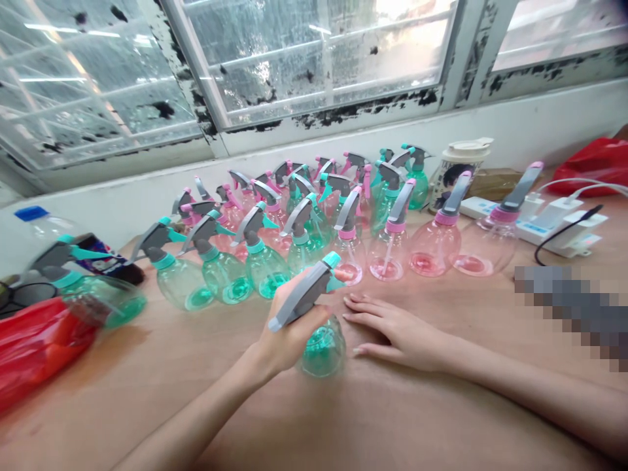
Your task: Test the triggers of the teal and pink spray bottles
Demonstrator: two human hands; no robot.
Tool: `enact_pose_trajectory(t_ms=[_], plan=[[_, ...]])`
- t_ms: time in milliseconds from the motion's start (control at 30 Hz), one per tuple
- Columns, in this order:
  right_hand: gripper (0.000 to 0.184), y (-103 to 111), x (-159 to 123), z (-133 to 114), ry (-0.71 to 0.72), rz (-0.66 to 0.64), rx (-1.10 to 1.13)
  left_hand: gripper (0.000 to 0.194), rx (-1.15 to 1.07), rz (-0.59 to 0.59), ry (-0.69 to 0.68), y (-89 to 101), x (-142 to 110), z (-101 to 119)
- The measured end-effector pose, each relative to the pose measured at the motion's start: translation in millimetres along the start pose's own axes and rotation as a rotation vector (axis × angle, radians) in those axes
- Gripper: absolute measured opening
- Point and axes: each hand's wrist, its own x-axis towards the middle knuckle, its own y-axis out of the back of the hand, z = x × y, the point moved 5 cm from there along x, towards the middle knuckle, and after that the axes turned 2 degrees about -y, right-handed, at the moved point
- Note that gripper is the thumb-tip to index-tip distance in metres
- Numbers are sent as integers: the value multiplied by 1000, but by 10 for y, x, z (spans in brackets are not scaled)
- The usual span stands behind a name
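My left hand [287, 327] is closed round the neck of a green spray bottle [324, 353], whose grey and teal trigger head tilts up over my fingers. The bottle's clear green base is at the table surface, just left of my right hand [395, 330]. That hand lies flat on the wood with its fingers spread, holding nothing. Behind both hands runs a front row of spray bottles: green ones such as this green bottle [228, 281] on the left, pink ones such as this pink bottle [434, 248] on the right. More pink and green bottles crowd behind them.
A red plastic bag [39, 353] lies at the left near a dark-drink bottle [127, 265]. At the back right stand a lidded paper cup [458, 170] and a white power strip [559, 229] with cables. Windows [314, 59] rise behind the table. A pixelated patch covers the right side.
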Motion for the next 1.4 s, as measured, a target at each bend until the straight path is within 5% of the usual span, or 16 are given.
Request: enact_pose_trajectory(t_ms=[800, 1033, 1200, 1400], plan=[[64, 4, 4, -1, -7, 4, 11, 31, 46, -22, -7, -8, 13, 27], [65, -3, -2, 1, -1, -18, -17, 26, 117, -178, -28, -46, 81, -4], [67, -4, 6, -9, 0, -27, -40, 10, 114, -107, -114, -36, 92, 81], [65, 5, 6, -11, 4, -9, -18, 12, 100, -51, -38, -29, 66, 39]])
